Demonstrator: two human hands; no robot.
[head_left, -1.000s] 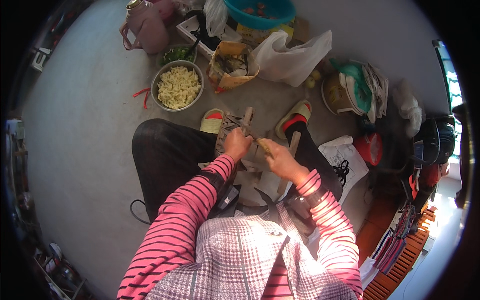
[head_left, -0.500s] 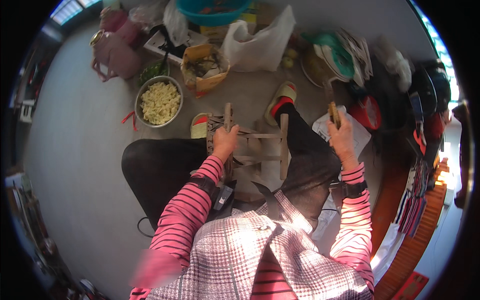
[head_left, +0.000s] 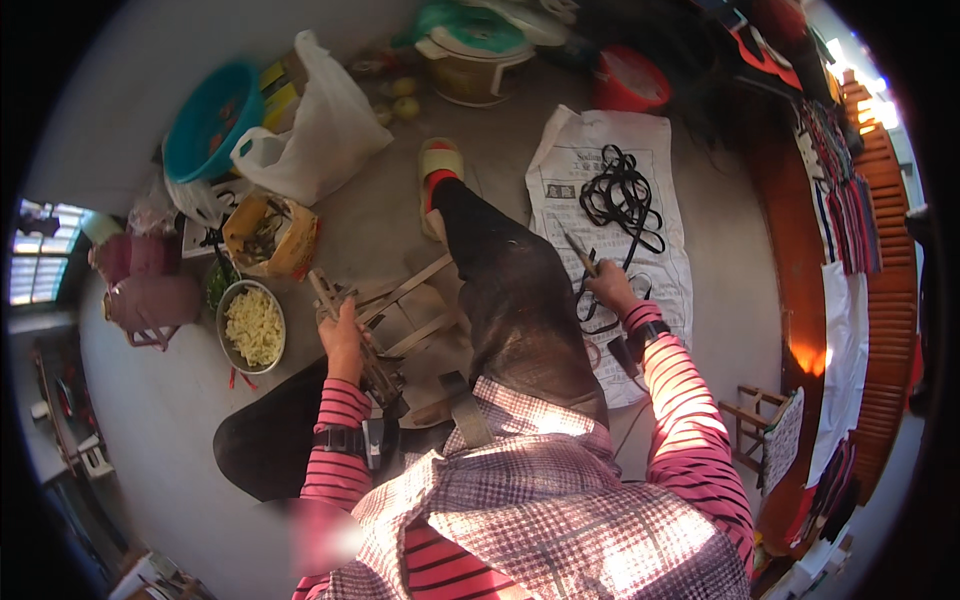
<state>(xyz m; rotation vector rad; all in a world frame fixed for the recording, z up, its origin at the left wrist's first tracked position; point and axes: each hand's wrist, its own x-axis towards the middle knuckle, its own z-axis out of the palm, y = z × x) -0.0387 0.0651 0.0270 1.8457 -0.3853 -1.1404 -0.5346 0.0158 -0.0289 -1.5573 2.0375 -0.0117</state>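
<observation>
My left hand is closed around a wooden bar of a small stool frame, which sits between my legs. Tan straps run from the frame toward my right knee, beneath which part of it is hidden. In my right hand is a knife with a brown handle and a greyish blade pointing up and away. That hand is over a white printed sack spread on the floor. A tangled black strap lies on the sack, just beyond the knife.
At the left stand a metal bowl of chopped pale food, a yellow paper bag, a turquoise basin and a white plastic bag. A red bucket is beyond the sack. A small stool stands at right.
My view has swung to the right, bringing the whole sack and black strap into sight. My right hand has lowered the knife over the sack; my left hand still grips the stool frame, which is now tilted.
</observation>
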